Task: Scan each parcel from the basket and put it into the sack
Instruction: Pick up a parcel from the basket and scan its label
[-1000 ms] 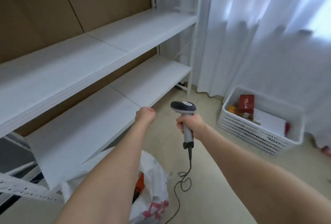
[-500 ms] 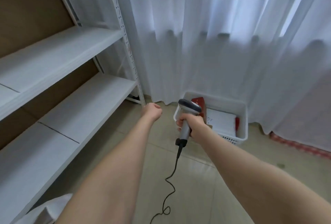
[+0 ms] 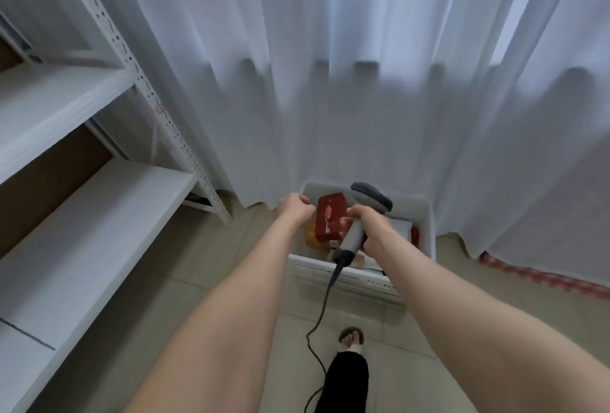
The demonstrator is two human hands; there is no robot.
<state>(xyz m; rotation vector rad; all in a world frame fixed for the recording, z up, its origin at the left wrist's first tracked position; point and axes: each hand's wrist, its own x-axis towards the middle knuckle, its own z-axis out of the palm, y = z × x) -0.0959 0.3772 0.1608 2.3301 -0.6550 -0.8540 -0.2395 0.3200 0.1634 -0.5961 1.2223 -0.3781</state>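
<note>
Gripping the scanner (image 3: pixel 372 200) with my right hand (image 3: pixel 371 229) over the basket (image 3: pixel 313 266); left hand (image 3: pixel 296 210) is hanging beside the red parcel (image 3: pixel 330 218), fingers curling on nothing.

White curtain (image 3: pixel 330 82) backlit; shelving (image 3: pixel 82 214) left; tile floor (image 3: pixel 231 247).

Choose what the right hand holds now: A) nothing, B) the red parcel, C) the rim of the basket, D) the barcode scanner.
D: the right hand is curled round the grey handle of the barcode scanner.
</note>
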